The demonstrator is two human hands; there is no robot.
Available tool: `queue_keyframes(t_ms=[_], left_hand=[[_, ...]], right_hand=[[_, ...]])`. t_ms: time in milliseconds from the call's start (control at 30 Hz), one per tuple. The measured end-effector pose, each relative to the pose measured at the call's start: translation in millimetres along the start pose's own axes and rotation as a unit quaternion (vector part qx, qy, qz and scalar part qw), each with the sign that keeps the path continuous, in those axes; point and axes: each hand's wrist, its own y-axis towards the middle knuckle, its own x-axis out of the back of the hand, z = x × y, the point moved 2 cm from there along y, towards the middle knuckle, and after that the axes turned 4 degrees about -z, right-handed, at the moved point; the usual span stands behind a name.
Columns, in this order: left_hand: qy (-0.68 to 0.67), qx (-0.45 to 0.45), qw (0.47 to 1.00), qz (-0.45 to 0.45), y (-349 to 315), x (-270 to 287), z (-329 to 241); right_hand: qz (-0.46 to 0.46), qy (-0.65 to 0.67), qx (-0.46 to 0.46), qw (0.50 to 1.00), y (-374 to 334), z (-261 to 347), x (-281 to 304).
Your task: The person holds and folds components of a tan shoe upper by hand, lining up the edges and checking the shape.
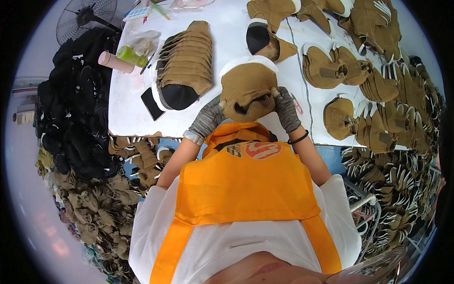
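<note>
A brown fabric shoe upper (248, 83) with a white far edge is held over the near part of the white table, its dark opening toward me. My left hand (209, 117), in a grey knit glove, grips its left side. On the opposite side my gloved right hand (286, 110) is closed on it too. Both hands' fingers are partly hidden by the upper. Just beyond lies another upper (269, 45) with a black lining. To the left is a row of nested brown uppers (189, 59), the nearest showing a black lining.
On the white table (220, 28) are a black phone (152, 104), a pink bottle (116, 62), a green cup (131, 56), a pink-handled small tool (298, 107) and more brown uppers (324, 66) at right. Black uppers (75, 109) pile up left; a fan (85, 18) stands behind.
</note>
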Motion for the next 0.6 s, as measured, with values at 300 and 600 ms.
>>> queue_keyframes(t_ms=[300,600], left_hand=[[0.03,-0.01,0.995,-0.092,22,7,11],[0.166,-0.056,0.976,-0.129,22,25,31]], right_hand=[[0.022,0.007,0.053,0.998,13,28,-5],[-0.071,0.023,0.168,0.983,15,-45,1]])
